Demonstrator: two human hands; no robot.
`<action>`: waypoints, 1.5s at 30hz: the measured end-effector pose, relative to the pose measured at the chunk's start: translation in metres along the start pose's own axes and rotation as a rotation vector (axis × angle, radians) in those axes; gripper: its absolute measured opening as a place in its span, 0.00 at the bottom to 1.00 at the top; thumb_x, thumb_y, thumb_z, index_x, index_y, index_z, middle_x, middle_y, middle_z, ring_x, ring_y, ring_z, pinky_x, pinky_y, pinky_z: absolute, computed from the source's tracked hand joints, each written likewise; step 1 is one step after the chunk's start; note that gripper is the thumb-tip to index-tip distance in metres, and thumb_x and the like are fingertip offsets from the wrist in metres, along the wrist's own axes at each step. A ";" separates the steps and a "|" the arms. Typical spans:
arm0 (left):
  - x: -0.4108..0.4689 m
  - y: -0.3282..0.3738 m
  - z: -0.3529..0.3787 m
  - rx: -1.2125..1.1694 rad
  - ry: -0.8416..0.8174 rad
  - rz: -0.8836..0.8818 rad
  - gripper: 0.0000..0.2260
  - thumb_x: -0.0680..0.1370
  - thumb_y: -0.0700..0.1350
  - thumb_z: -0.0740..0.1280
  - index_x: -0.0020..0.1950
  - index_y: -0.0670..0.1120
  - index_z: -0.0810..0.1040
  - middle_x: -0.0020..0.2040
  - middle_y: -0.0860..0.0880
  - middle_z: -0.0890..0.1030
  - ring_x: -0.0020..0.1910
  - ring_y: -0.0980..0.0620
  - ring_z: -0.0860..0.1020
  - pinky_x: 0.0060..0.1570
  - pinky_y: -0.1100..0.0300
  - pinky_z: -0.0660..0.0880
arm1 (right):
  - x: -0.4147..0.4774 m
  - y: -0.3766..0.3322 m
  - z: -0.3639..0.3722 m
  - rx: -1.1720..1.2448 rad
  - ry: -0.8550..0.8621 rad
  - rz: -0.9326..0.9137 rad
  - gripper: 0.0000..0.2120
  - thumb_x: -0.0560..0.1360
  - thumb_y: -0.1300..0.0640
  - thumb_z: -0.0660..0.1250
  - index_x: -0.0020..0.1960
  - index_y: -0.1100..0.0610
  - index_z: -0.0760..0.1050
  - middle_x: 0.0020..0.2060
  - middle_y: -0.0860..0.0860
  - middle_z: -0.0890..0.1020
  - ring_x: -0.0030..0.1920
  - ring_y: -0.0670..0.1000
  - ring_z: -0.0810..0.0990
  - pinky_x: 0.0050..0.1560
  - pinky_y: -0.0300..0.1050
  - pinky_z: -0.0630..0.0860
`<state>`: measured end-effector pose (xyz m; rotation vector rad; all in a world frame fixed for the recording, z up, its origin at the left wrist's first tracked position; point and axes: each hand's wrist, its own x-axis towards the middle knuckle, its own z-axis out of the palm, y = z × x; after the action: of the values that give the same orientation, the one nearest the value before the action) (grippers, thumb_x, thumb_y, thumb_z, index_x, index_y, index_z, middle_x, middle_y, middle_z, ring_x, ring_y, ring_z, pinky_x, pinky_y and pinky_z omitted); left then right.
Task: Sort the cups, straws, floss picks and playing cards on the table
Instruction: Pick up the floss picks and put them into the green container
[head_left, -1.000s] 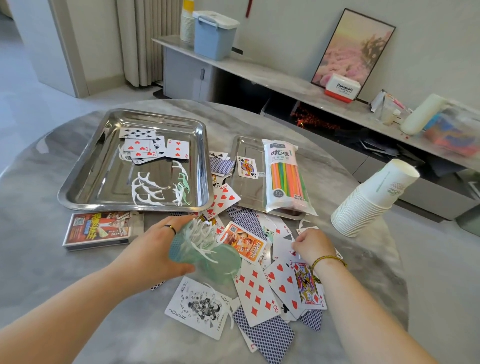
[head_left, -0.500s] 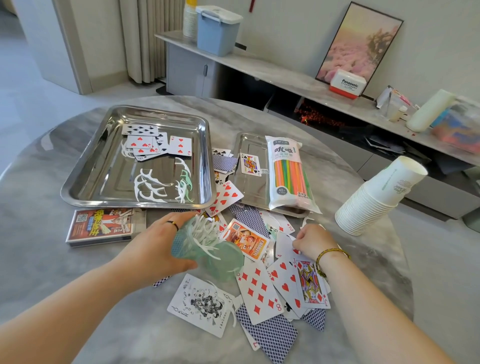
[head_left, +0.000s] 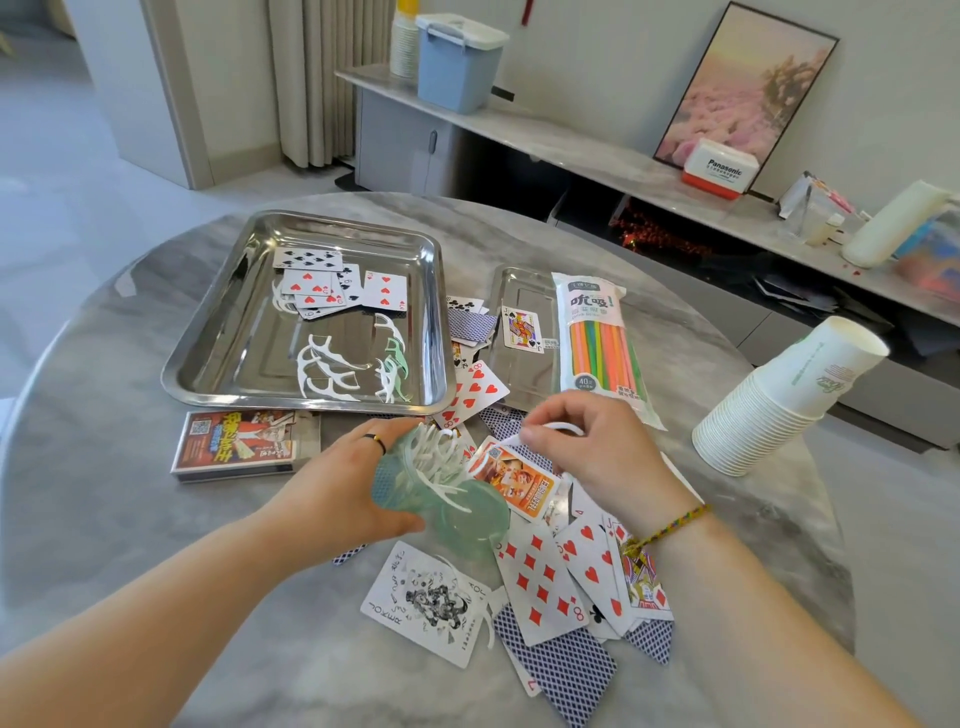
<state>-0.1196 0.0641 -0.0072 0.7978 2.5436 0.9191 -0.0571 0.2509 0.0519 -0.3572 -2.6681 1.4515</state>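
- Green see-through tub (head_left: 460, 517), tipped in the left hand (head_left: 337, 493), fingers curled round it; its mouth faces away, bristling with white floss picks (head_left: 436, 457).
- Right hand (head_left: 597, 452) hovers just right of that mouth, thumb and fingertips pinching one floss pick (head_left: 558, 427), lying crosswise above scattered playing cards (head_left: 540, 577).

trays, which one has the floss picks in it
The larger tray: white and green floss picks lie in it near several playing cards. The smaller tray has only a jack card and the straw pack.
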 end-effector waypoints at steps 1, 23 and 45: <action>0.000 0.000 0.000 -0.009 0.001 0.001 0.40 0.67 0.50 0.74 0.73 0.53 0.56 0.68 0.56 0.65 0.63 0.57 0.67 0.59 0.66 0.64 | -0.001 -0.009 0.006 -0.010 -0.028 -0.028 0.12 0.71 0.63 0.68 0.33 0.50 0.74 0.29 0.43 0.75 0.26 0.34 0.73 0.28 0.25 0.68; -0.003 0.007 -0.004 -0.172 0.053 0.006 0.40 0.67 0.48 0.75 0.73 0.53 0.56 0.56 0.61 0.63 0.53 0.63 0.64 0.47 0.76 0.58 | -0.010 0.006 0.040 -0.335 -0.110 -0.274 0.13 0.68 0.54 0.71 0.52 0.54 0.78 0.41 0.35 0.68 0.43 0.32 0.66 0.48 0.24 0.64; 0.006 -0.006 0.005 -0.026 0.016 -0.041 0.42 0.66 0.51 0.75 0.73 0.53 0.55 0.70 0.55 0.65 0.66 0.56 0.67 0.62 0.65 0.63 | 0.061 0.123 -0.053 -0.407 0.324 0.666 0.07 0.75 0.60 0.61 0.42 0.63 0.73 0.36 0.57 0.73 0.37 0.57 0.70 0.31 0.41 0.62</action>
<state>-0.1249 0.0659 -0.0155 0.7308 2.5467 0.9467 -0.0861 0.3737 -0.0246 -1.4800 -2.6548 0.8039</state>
